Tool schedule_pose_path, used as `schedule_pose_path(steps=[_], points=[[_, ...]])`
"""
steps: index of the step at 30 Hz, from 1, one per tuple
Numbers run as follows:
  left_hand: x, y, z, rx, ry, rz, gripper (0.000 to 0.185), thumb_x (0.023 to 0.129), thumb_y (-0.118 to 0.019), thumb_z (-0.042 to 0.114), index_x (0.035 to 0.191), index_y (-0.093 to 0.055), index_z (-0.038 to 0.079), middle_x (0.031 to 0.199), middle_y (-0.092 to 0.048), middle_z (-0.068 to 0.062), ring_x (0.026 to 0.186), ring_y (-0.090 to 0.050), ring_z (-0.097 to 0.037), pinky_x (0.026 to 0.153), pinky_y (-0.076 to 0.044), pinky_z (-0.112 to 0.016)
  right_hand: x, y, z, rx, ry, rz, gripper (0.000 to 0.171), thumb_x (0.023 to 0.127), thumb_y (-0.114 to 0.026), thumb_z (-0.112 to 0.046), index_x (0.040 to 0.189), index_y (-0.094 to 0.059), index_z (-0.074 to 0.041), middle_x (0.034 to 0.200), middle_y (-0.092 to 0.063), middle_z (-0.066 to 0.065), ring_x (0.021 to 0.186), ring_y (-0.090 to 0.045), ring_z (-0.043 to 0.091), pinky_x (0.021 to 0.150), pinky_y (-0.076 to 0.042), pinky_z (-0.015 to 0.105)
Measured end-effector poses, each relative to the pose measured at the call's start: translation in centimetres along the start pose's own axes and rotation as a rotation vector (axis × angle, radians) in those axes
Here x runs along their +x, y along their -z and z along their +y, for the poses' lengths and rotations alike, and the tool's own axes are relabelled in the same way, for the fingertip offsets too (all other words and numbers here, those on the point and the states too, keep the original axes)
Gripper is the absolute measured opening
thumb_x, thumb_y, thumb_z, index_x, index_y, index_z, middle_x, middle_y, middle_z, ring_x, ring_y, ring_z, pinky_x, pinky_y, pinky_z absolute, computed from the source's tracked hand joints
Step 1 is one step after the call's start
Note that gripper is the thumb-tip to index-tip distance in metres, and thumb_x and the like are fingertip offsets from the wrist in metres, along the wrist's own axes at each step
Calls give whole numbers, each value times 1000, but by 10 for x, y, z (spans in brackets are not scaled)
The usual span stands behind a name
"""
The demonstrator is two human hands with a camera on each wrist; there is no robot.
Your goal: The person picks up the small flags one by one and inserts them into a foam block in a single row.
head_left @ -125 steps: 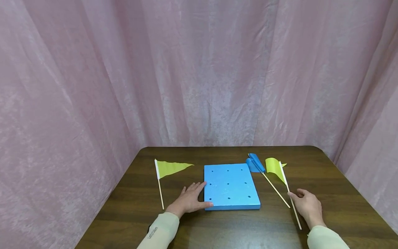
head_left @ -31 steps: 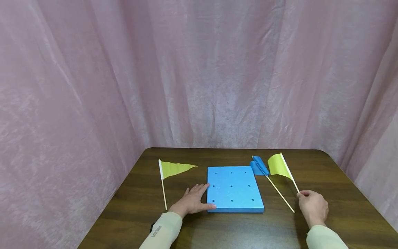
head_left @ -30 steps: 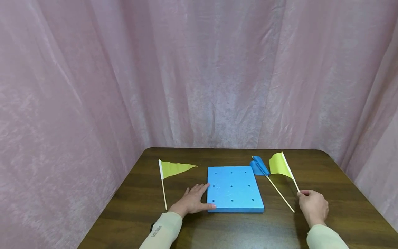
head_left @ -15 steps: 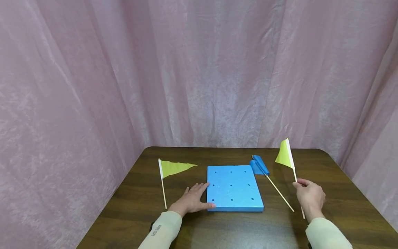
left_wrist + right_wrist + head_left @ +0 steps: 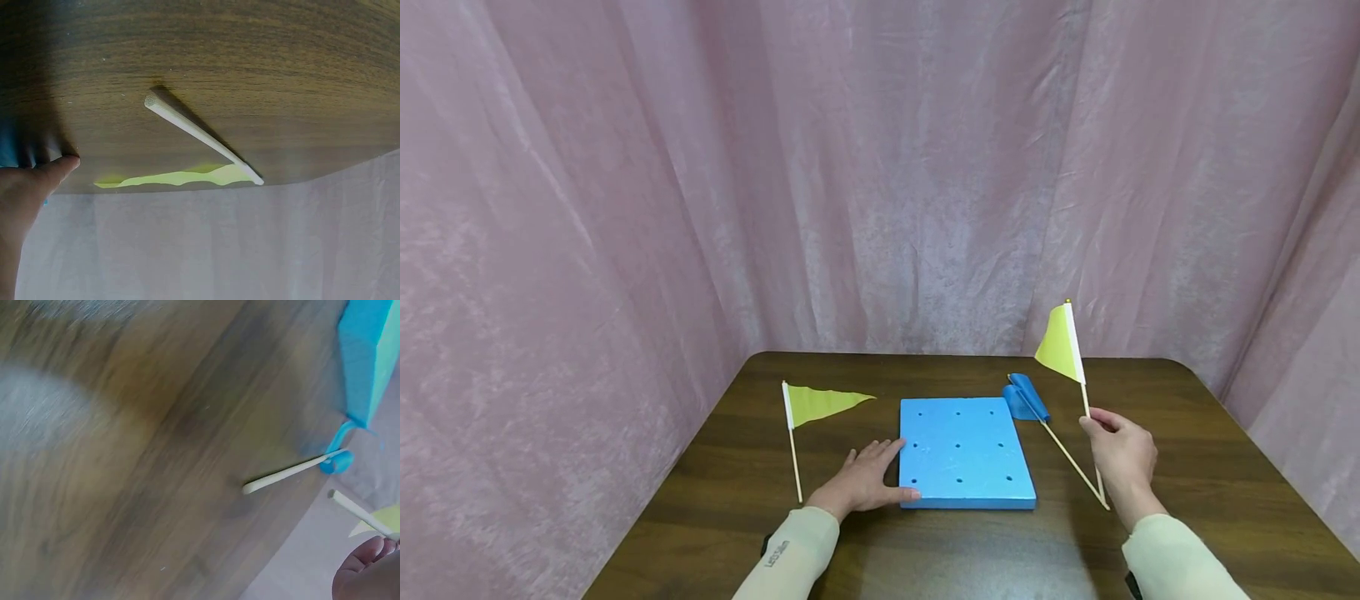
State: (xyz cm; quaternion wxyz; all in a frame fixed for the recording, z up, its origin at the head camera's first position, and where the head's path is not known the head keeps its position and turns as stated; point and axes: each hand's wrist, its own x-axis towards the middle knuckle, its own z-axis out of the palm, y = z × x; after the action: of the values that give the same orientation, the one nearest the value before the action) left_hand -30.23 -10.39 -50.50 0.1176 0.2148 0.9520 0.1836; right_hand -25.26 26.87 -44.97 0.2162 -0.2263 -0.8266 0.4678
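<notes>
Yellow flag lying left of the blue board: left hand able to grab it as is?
Likely yes: the left hand sits close to that flag, with nothing visible between them. It would just have to leave the blue board.

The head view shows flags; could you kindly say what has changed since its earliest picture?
The right hand has taken hold of the right yellow flag, lifted it off the table nearly upright, and moved it leftward. The left hand stays at the blue board; the left yellow flag and blue flag lie as before.
</notes>
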Motion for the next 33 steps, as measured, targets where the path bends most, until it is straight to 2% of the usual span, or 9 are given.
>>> schedule_pose_path(steps=[6,14,22,33], points=[[0,0,1,-12,2,-3,100,80,-60,77,159,-24,27,160,-29,-10,149,-19,-32,116,-14,-61,-5,-9,-10,66,-20,-20,37,94,-70,-30,119,-72,-3,114,-69,19,103,-59,32,76,-40,36],[2,-2,-2,-18,-4,-3,101,79,-59,79,159,-23,28,160,-29,-9,149,-19,-31,116,-13,-61,-11,-18,-22,143,-35,-101,41,96,-67,-33,126,-67,-4,116,-64,15,100,-56,27,74,-44,33],[3,-4,-3,-5,-5,4,102,78,-57,81,159,-23,28,160,-29,-9,149,-20,-30,116,-14,-60,-15,-27,-32,198,-19,-126,42,96,-68,-35,126,-67,-6,110,-64,11,93,-59,23,67,-49,23],[4,-2,0,5,0,-1,101,79,-59,78,159,-24,27,160,-30,-8,149,-21,-30,116,-15,-59,-20,-39,-39,278,30,-152,41,95,-67,-36,124,-67,-7,110,-64,10,95,-55,21,71,-49,19]])
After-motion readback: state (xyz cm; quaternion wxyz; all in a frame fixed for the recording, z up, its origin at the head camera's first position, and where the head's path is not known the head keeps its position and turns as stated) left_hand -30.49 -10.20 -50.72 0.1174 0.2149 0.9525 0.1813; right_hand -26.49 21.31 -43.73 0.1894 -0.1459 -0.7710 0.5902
